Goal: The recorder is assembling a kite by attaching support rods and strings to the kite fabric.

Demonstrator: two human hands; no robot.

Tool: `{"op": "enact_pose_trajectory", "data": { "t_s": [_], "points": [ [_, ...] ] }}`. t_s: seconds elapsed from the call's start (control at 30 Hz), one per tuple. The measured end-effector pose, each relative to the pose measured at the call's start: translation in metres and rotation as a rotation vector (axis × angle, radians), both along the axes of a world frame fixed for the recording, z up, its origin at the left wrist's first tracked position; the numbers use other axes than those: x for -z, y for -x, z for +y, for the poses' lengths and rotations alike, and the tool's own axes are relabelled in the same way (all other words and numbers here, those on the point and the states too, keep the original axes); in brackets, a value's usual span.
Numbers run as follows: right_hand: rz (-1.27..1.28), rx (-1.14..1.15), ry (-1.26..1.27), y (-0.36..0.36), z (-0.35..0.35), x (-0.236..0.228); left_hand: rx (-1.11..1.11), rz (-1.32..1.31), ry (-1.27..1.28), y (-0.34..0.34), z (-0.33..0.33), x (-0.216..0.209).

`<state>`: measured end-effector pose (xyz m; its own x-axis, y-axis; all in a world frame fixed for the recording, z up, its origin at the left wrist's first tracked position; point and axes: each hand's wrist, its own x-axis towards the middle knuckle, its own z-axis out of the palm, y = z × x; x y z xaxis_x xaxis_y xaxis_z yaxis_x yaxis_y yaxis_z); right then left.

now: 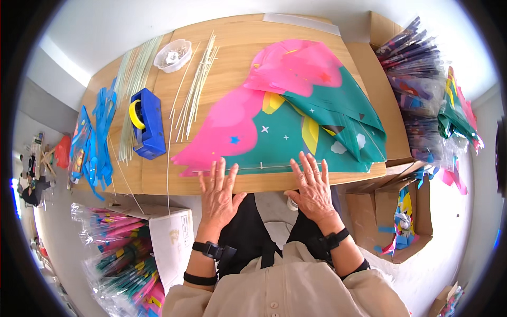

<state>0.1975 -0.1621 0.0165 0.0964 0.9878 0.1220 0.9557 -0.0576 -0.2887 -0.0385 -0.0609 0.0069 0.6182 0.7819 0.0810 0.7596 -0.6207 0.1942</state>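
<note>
A thin printed kite sail (280, 137), pink and green with yellow shapes and small stars, lies on the table, its right part folded over. Along its near edge runs a slim pale rod (248, 168), with a small white piece near its middle. My left hand (217, 190) rests flat, fingers spread, at the rod's left end by the pink tip. Near the rod's right end, my right hand (312, 187) lies with its fingers stretched over the green edge. Neither hand grips anything.
On the wooden table (232, 68) sit a blue tape dispenser (149, 124), bundled thin sticks (198, 87), a clear tub (172, 56) and blue strips (104, 134). Bagged packs (121, 259) fill the lower left; cartons (364, 211) and more packs (417, 95) stand right.
</note>
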Motion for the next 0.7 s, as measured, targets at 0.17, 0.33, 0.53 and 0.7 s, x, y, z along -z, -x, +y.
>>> {"op": "enact_pose_trajectory", "data": {
  "t_s": [0.17, 0.33, 0.53, 0.7],
  "points": [
    [-0.018, 0.022, 0.077, 0.006, 0.002, 0.011, 0.029, 0.019, 0.023, 0.0, 0.006, 0.005],
    [-0.085, 0.162, 0.026, -0.007, -0.01, 0.021, -0.109, 0.003, 0.027, 0.022, 0.007, 0.009],
    [-0.017, 0.234, -0.186, -0.013, -0.016, 0.006, -0.403, -0.392, -0.284, 0.087, 0.044, 0.011],
    [0.32, -0.114, -0.397, 0.021, 0.011, 0.021, -0.679, -0.884, -0.272, 0.162, 0.135, -0.005]
  ]
}}
